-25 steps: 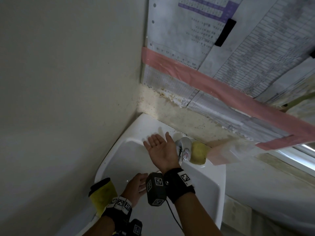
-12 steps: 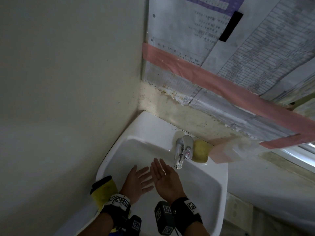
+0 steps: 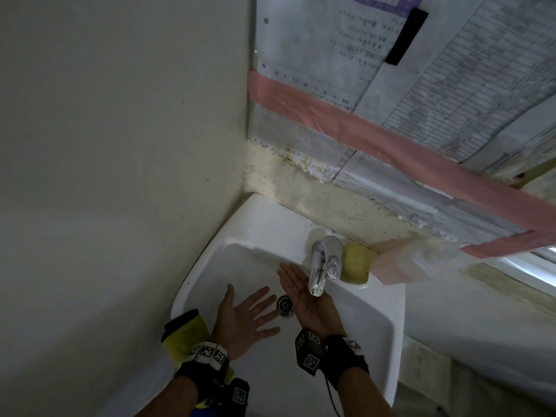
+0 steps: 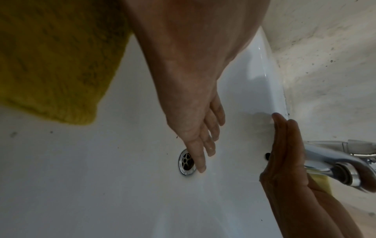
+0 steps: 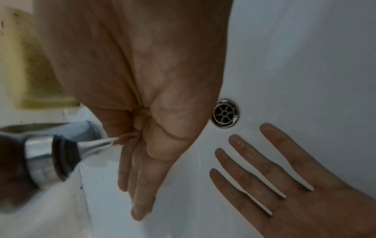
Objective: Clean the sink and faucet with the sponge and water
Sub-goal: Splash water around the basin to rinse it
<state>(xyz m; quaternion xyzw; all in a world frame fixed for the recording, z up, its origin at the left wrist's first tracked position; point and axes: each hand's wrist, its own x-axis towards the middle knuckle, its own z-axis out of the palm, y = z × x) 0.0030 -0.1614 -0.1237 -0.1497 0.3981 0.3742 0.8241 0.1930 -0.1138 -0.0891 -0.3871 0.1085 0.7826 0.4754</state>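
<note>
Head view: your right hand (image 3: 307,299) catches water under the faucet (image 3: 323,264), rinsing step.
Both hands flat, empty; left hand (image 3: 245,316) beside drain (image 3: 285,305). Next, reach for the sponge (image 3: 356,263).

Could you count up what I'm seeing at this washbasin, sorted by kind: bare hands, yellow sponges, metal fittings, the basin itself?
Bare hands: 2, left hand and right hand, both open and empty
Yellow sponges: 2, yellow sponge beside the tap and yellow-and-black sponge on the near rim
Metal fittings: 2, chrome faucet and round metal drain
White ceramic sink: 1
Total: 7
</note>
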